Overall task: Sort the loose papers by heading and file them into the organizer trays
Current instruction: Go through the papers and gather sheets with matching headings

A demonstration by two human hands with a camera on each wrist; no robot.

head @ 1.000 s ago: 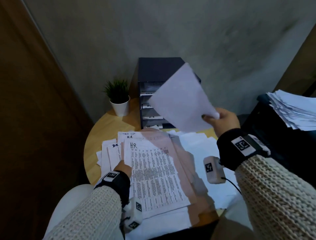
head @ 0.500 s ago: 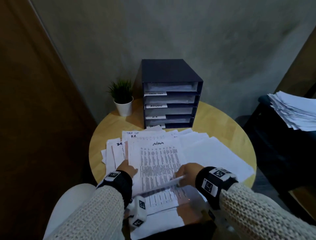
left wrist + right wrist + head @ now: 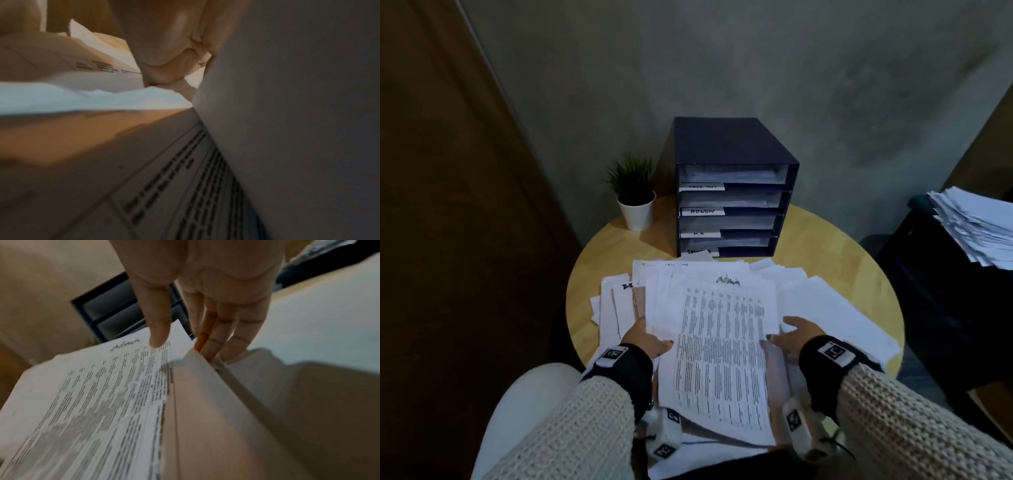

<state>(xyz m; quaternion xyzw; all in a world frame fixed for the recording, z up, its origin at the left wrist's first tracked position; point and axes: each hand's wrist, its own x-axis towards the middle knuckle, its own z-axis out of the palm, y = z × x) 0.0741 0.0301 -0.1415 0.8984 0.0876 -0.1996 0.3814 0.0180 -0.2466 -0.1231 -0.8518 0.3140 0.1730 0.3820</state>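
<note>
On the table, both hands flank the top sheet.

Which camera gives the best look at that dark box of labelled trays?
The head view: the whole organizer shows, with all four labelled trays. The right wrist view catches only part of it behind the fingers; the left wrist view shows none.

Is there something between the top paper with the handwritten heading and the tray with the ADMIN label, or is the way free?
Nothing visible blocks it. The top paper lies on the pile between the left hand and right hand. Only more loose papers lie flat between it and the organizer. The ADMIN tray faces the person and already holds sheets, with room above them.
</note>
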